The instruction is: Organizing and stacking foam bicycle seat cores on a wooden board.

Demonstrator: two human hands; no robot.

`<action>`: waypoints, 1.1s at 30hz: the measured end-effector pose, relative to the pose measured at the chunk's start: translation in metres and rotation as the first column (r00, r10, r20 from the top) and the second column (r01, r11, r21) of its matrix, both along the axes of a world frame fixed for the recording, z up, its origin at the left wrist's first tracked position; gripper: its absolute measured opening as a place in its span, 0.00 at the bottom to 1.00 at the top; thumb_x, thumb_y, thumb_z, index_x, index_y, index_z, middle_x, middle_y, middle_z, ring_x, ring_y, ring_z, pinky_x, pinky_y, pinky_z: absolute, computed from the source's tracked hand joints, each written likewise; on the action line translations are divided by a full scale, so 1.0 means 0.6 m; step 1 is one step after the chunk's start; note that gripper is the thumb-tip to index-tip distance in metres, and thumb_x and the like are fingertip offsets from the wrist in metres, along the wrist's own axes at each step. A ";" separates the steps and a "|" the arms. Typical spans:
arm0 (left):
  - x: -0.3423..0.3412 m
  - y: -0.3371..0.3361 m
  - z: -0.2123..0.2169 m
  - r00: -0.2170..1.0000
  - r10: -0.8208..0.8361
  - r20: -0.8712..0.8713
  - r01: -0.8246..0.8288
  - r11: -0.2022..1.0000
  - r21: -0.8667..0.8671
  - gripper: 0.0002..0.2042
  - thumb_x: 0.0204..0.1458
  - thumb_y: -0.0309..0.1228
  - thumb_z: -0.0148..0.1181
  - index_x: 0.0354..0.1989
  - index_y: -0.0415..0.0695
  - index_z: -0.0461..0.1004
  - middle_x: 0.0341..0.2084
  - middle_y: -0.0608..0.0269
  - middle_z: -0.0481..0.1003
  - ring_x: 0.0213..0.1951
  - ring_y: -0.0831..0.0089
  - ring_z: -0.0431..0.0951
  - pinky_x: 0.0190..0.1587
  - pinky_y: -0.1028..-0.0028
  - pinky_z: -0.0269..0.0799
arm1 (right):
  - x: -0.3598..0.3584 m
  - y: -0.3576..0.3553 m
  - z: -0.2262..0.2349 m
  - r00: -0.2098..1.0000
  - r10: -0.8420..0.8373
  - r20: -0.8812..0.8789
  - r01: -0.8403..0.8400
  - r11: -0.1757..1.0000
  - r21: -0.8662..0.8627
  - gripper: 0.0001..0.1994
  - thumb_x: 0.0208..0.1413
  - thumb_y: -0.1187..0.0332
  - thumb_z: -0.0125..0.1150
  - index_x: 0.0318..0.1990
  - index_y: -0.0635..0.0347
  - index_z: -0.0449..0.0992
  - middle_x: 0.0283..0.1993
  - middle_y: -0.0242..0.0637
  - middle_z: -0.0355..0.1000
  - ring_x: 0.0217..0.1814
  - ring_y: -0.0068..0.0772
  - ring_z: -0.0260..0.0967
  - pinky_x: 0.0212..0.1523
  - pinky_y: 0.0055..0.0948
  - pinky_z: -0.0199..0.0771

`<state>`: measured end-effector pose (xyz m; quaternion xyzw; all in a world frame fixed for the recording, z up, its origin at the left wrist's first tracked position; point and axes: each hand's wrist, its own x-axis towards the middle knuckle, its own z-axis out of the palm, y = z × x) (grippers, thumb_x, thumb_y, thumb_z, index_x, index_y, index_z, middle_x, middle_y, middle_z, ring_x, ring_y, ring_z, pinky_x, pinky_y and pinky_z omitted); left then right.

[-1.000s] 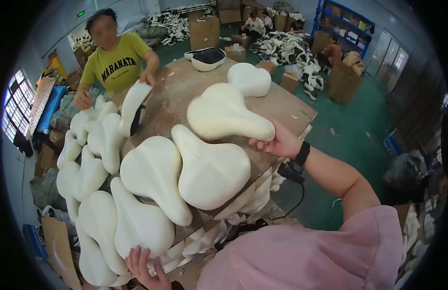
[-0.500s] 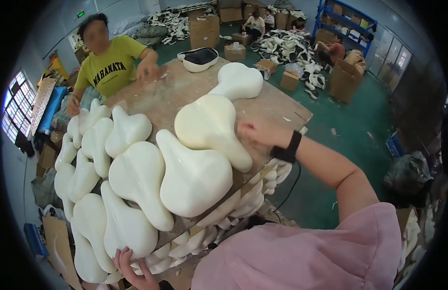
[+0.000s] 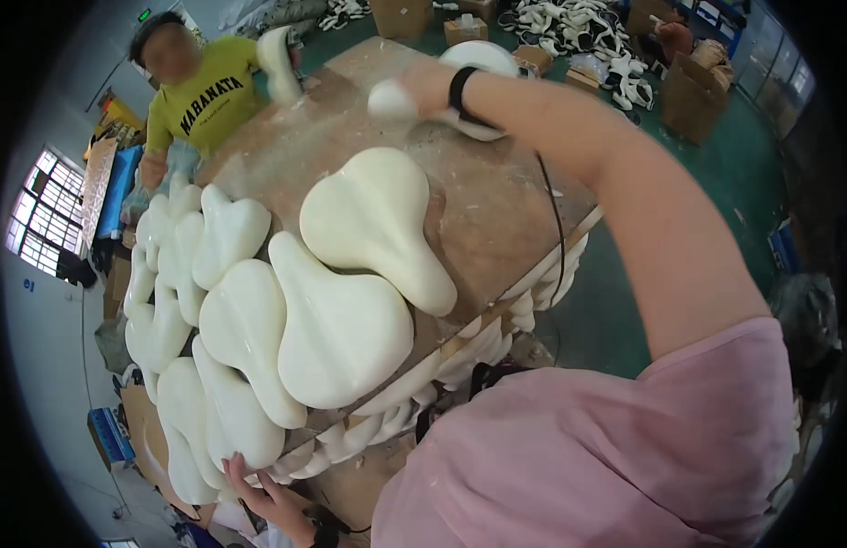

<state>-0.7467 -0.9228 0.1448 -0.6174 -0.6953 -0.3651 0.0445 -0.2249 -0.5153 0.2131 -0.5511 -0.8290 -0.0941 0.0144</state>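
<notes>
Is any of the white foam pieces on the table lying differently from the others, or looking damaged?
No damage shows. One white saddle-shaped piece lies apart on the bare wooden table, angled differently from the overlapping row at the left edge. The right hand reaches a far piece; the left hand touches the nearest stack.

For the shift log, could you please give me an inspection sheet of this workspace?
Surface: wooden table, dusty, bare toward its right edge.
Job's things: far white saddle pad under the right hand; more cream saddle pads overlapping in rows.
Clutter: pads stacked under the table edge.
Hands: right hand reaches across, grip unclear; left hand touches the nearest pad's lower edge.
Cables: black cable hangs over the table edge.
Surroundings: person in yellow shirt opposite; cardboard boxes on green floor.
</notes>
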 end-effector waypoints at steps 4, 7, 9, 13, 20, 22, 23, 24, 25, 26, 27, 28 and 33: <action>0.004 -0.004 -0.001 0.999 0.002 -0.042 0.000 1.000 0.026 0.21 0.53 0.19 0.47 0.57 0.35 0.65 0.57 0.49 0.66 0.65 0.55 0.58 0.64 0.62 0.52 | 0.072 -0.047 0.064 0.916 -0.316 -0.248 0.279 0.944 -0.173 0.37 0.41 0.47 0.69 0.49 0.70 0.67 0.46 0.57 0.72 0.46 0.50 0.73 0.46 0.39 0.73; 0.016 0.003 -0.004 1.000 0.009 0.003 -0.010 0.997 0.074 0.19 0.54 0.20 0.47 0.55 0.35 0.65 0.55 0.49 0.67 0.64 0.53 0.59 0.63 0.60 0.53 | 0.038 -0.119 0.032 0.929 -0.319 -0.187 0.228 0.892 -0.391 0.38 0.46 0.42 0.63 0.52 0.70 0.65 0.42 0.55 0.73 0.39 0.46 0.74 0.38 0.38 0.74; 0.007 0.007 -0.012 0.999 -0.019 0.034 0.015 0.995 0.099 0.18 0.54 0.21 0.47 0.54 0.34 0.66 0.53 0.49 0.67 0.63 0.52 0.59 0.63 0.59 0.54 | 0.010 -0.151 0.006 0.911 -0.330 -0.249 0.184 0.863 -0.471 0.37 0.47 0.42 0.62 0.53 0.68 0.65 0.38 0.52 0.73 0.33 0.43 0.74 0.31 0.36 0.75; 0.009 0.017 -0.017 1.000 0.021 -0.007 -0.019 0.976 0.215 0.16 0.54 0.25 0.58 0.51 0.35 0.71 0.49 0.47 0.70 0.46 0.58 0.71 0.46 0.68 0.69 | 0.007 -0.165 -0.002 0.826 -0.492 -0.277 0.210 0.723 -0.658 0.36 0.48 0.40 0.61 0.53 0.65 0.65 0.36 0.44 0.71 0.29 0.38 0.71 0.27 0.36 0.73; -0.006 0.002 -0.020 0.999 0.005 -0.049 0.000 0.995 0.095 0.18 0.52 0.20 0.47 0.54 0.35 0.67 0.52 0.51 0.69 0.63 0.49 0.58 0.62 0.54 0.54 | 0.049 -0.227 0.002 0.863 -0.465 -0.196 0.188 0.658 -0.729 0.28 0.52 0.45 0.61 0.51 0.58 0.70 0.42 0.41 0.72 0.43 0.34 0.68 0.39 0.37 0.71; -0.004 -0.003 -0.017 0.998 -0.049 0.047 0.044 0.994 0.103 0.19 0.51 0.20 0.48 0.53 0.36 0.68 0.51 0.52 0.70 0.63 0.48 0.58 0.63 0.53 0.52 | 0.021 -0.232 0.016 0.878 -0.452 -0.159 0.212 0.664 -0.717 0.23 0.54 0.48 0.60 0.46 0.59 0.73 0.38 0.38 0.71 0.36 0.31 0.67 0.33 0.35 0.70; -0.005 -0.009 -0.014 1.000 -0.022 0.018 0.020 0.997 0.069 0.20 0.48 0.19 0.49 0.52 0.36 0.70 0.52 0.52 0.70 0.64 0.48 0.58 0.65 0.53 0.49 | 0.020 -0.230 0.013 0.872 -0.466 -0.150 0.223 0.651 -0.726 0.23 0.54 0.49 0.60 0.46 0.59 0.73 0.37 0.37 0.71 0.34 0.30 0.67 0.32 0.33 0.69; -0.008 -0.014 -0.012 1.000 0.011 0.014 -0.012 0.997 0.072 0.20 0.48 0.19 0.49 0.52 0.36 0.70 0.52 0.52 0.70 0.64 0.48 0.58 0.65 0.53 0.49 | 0.020 -0.226 0.010 0.870 -0.473 -0.140 0.230 0.639 -0.734 0.22 0.54 0.50 0.60 0.46 0.59 0.73 0.36 0.35 0.71 0.32 0.28 0.67 0.30 0.31 0.69; -0.010 -0.016 -0.014 1.000 -0.025 0.015 0.024 0.998 0.066 0.21 0.47 0.19 0.50 0.53 0.36 0.70 0.53 0.52 0.70 0.64 0.47 0.58 0.66 0.53 0.48 | 0.023 -0.227 0.007 0.861 -0.479 -0.169 0.217 0.646 -0.732 0.22 0.54 0.50 0.59 0.47 0.58 0.73 0.35 0.34 0.72 0.31 0.27 0.66 0.28 0.31 0.68; -0.008 -0.016 -0.015 0.998 -0.056 0.017 0.055 0.997 0.057 0.22 0.46 0.20 0.51 0.53 0.36 0.71 0.53 0.52 0.70 0.64 0.47 0.58 0.66 0.52 0.46 | 0.035 -0.227 0.002 0.855 -0.481 -0.195 0.200 0.652 -0.732 0.22 0.54 0.51 0.59 0.48 0.58 0.73 0.35 0.33 0.72 0.30 0.26 0.66 0.27 0.30 0.68; -0.005 -0.012 -0.012 0.997 -0.077 0.026 0.076 0.996 0.041 0.23 0.45 0.21 0.52 0.53 0.36 0.70 0.54 0.52 0.70 0.64 0.47 0.58 0.66 0.52 0.45 | 0.063 -0.226 -0.004 0.859 -0.459 -0.229 0.150 0.653 -0.742 0.22 0.54 0.51 0.59 0.49 0.58 0.72 0.36 0.33 0.72 0.30 0.26 0.67 0.27 0.29 0.69; -0.002 -0.002 -0.011 0.994 -0.105 0.038 0.104 0.994 0.025 0.24 0.44 0.21 0.53 0.54 0.36 0.70 0.55 0.51 0.70 0.64 0.47 0.58 0.67 0.52 0.44 | 0.082 -0.224 -0.005 0.858 -0.443 -0.261 0.107 0.650 -0.753 0.22 0.54 0.51 0.59 0.49 0.58 0.72 0.36 0.34 0.71 0.30 0.25 0.67 0.28 0.28 0.70; 0.001 -0.018 0.023 0.992 -0.079 0.102 0.067 0.990 0.122 0.26 0.48 0.24 0.56 0.59 0.39 0.67 0.61 0.49 0.63 0.64 0.51 0.59 0.66 0.58 0.48 | 0.114 -0.275 0.074 0.566 -0.613 -0.551 -0.134 0.592 -0.795 0.25 0.56 0.52 0.58 0.55 0.58 0.70 0.45 0.34 0.72 0.39 0.25 0.72 0.38 0.24 0.75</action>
